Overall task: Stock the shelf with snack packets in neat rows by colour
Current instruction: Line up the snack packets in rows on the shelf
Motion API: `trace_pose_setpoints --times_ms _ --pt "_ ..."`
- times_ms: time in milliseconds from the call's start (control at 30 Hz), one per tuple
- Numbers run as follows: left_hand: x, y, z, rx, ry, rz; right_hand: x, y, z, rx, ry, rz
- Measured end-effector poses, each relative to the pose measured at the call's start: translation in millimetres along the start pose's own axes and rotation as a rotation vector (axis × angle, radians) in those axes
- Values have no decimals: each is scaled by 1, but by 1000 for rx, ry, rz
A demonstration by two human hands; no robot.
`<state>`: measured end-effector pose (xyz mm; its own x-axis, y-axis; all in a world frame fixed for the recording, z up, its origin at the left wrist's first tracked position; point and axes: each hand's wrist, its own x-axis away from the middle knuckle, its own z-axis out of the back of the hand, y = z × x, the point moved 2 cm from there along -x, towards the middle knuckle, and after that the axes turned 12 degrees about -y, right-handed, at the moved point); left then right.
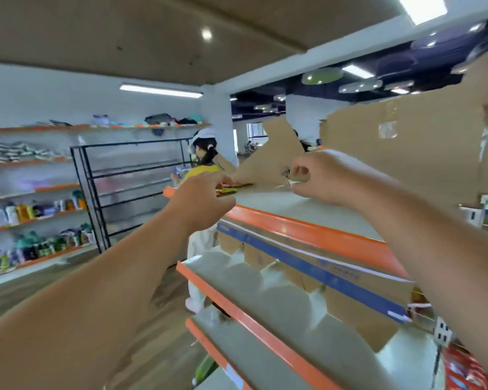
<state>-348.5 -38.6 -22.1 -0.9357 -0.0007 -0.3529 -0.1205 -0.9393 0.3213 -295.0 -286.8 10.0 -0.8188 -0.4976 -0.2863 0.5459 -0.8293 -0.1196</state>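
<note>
While both bare arms reach up to the top shelf, the left hand lies at its far left end, back of the hand toward the camera, fingers stretched forward over the snack packets. These packets lie flat on the shelf board in a small blurred patch of orange, yellow and green, right at the left fingertips. The thumb sits below them, but I cannot tell whether the hand actually grips a packet or only touches it.

The right hand is further along the same shelf, apart from the packets. Its fingers are curled tight, thumb and forefinger meeting in a ring and pinching a pale scrap; what that scrap is cannot be made out.

Torn cardboard sheets stand upright behind both hands along the back of the shelf. Below the orange shelf edge, a cardboard box carries 1 blue band with pale writing, too blurred to read. No printing on the packets is legible either.

Behind the left hand, another person stands in the aisle. Beyond them are a black wire rack and wall shelves holding bottles.
</note>
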Motion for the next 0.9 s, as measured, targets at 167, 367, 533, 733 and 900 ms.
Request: trace_pose_setpoints --times_ms 167,367,533,733,900 --pt "-71 -29 -7 -70 -83 17 -85 1 -16 52 -175 -1" --pt "-142 -67 -14 -90 -187 82 -161 -19 -37 122 -346 96" --pt "-200 -109 -22 -158 -232 95 -216 -21 -50 223 -433 122" --pt "-279 -180 -35 -217 -331 120 -285 -18 -82 145 -498 43" --pt "-352 -244 -54 -235 -492 111 -343 -29 -100 184 -507 -59"
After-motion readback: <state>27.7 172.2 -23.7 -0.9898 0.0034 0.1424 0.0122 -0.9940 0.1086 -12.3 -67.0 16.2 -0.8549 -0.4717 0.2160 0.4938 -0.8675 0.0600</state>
